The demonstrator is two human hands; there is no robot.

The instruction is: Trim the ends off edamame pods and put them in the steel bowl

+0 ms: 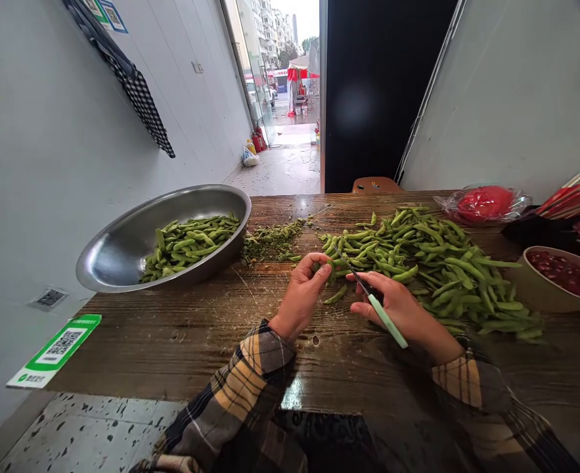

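Observation:
My left hand (302, 289) pinches a green edamame pod (331, 270) between thumb and forefinger, above the middle of the wooden table. My right hand (398, 305) grips a small knife (387, 320) with a pale green handle. Its thin dark blade points up and left, its tip close to the pod. A loose pod (336, 294) lies on the wood between the hands. Beyond and beside my right hand spreads a large heap of pods (447, 256). Small green trimmings (274, 240) are scattered past my left hand.
A wide steel bowl (107, 253) holding pods stands tilted at the left. On the right are a tub of red contents (540, 289) and a plastic-wrapped red item (487, 202). A green QR-code card (56, 351) lies at the table's left edge.

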